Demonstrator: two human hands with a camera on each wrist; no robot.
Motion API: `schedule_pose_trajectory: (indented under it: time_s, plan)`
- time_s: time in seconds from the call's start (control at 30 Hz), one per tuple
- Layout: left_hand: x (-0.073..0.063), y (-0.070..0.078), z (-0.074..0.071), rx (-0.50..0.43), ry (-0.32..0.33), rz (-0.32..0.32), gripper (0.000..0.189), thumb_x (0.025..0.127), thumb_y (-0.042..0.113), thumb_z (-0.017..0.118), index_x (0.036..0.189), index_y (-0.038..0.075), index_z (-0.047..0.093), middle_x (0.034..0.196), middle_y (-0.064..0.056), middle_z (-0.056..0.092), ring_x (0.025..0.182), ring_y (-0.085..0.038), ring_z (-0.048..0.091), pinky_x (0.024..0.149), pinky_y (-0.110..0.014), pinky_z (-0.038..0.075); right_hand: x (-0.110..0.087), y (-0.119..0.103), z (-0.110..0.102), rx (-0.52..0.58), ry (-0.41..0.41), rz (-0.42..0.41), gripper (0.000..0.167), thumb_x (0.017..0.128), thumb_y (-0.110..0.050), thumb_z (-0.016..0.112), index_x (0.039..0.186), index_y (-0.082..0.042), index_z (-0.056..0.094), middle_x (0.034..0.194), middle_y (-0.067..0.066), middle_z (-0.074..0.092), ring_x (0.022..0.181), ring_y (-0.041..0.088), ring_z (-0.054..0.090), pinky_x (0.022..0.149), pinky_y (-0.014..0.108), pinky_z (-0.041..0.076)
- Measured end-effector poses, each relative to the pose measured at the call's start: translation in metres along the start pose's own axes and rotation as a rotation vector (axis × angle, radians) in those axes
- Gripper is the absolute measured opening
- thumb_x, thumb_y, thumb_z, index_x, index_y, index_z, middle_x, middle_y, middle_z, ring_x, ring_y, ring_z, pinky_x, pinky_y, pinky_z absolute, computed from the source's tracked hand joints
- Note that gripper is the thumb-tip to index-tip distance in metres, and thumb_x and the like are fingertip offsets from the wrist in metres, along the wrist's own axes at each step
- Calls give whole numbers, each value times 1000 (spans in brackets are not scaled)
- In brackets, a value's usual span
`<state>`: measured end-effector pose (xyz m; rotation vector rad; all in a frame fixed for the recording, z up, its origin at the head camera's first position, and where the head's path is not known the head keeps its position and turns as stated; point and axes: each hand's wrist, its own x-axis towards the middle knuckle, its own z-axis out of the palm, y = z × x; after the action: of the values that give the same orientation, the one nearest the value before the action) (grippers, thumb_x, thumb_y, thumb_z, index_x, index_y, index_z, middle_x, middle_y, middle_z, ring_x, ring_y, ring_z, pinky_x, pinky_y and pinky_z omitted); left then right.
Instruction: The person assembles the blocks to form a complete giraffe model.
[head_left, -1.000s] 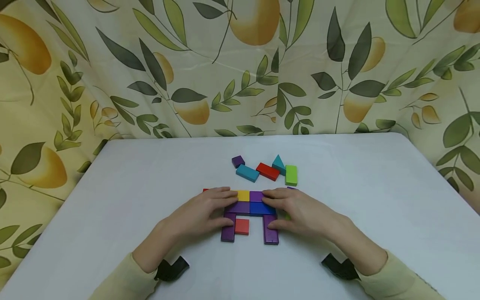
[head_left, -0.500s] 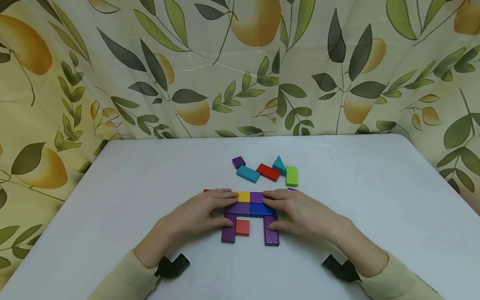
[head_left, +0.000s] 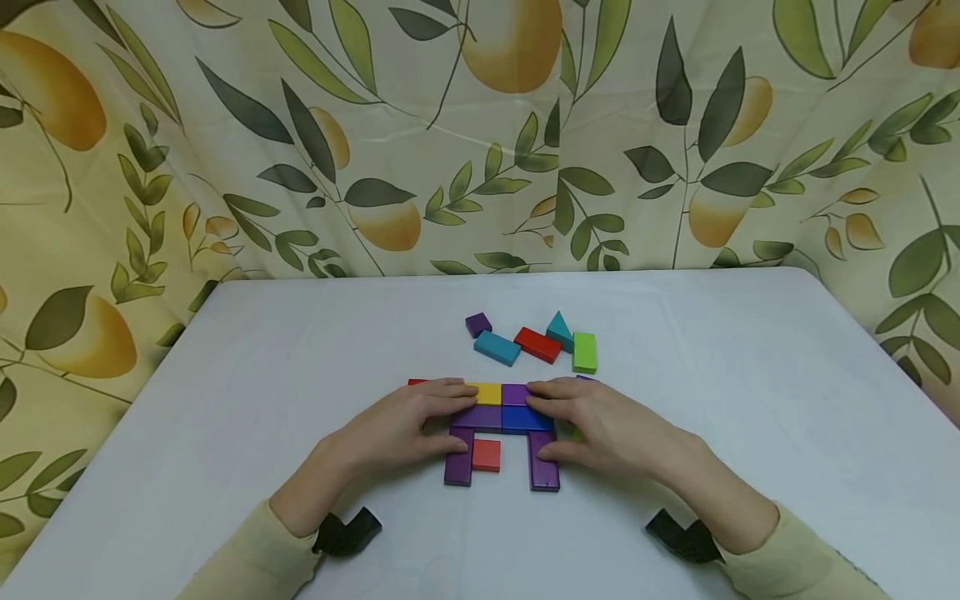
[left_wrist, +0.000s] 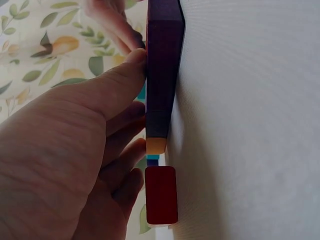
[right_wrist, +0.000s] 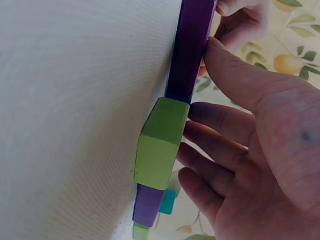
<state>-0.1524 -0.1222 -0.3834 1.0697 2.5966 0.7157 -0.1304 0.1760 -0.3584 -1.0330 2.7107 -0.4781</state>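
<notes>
Flat on the white table, toy blocks form a joined shape. A yellow block and a small purple block lie above a long purple block and a blue block. Two upright-running purple blocks, left and right, extend toward the person, with a coral-red square beside the left one. My left hand rests its fingertips on the left side, thumb on the left purple block. My right hand touches the right side likewise, partly covering a green block.
Beyond the shape lie a dark purple cube, a teal block, a red block, a teal triangle and a lime block. A red block sits by my left fingers. A patterned curtain stands behind the table.
</notes>
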Motion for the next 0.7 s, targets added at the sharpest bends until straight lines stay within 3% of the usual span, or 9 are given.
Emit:
schedule_pose_trajectory:
  time_s: [0.27, 0.47, 0.7]
  plan:
    - [0, 2, 0, -11, 16, 8, 56, 93, 40, 74, 143, 19, 60, 150, 8, 50, 144, -11, 35, 113, -37, 37, 0, 1, 1, 0, 7, -2, 64, 93, -46, 72, 141, -6, 59, 149, 10, 50, 137, 33, 46, 106, 51, 43]
    - [0, 9, 3, -83, 63, 83, 42, 89, 31, 80, 128, 20, 71, 133, 9, 58, 130, -10, 46, 106, -33, 44, 1, 2, 1, 4, 5, -5, 65, 92, -44, 74, 142, -6, 59, 149, 10, 50, 137, 33, 45, 106, 50, 43]
    - [2, 20, 7, -76, 37, 132, 31, 88, 28, 81, 116, 17, 75, 123, 7, 61, 122, -10, 49, 103, -29, 46, 1, 1, 1, 8, 5, -6, 64, 92, -43, 73, 141, -5, 59, 149, 10, 50, 137, 33, 46, 107, 50, 43]
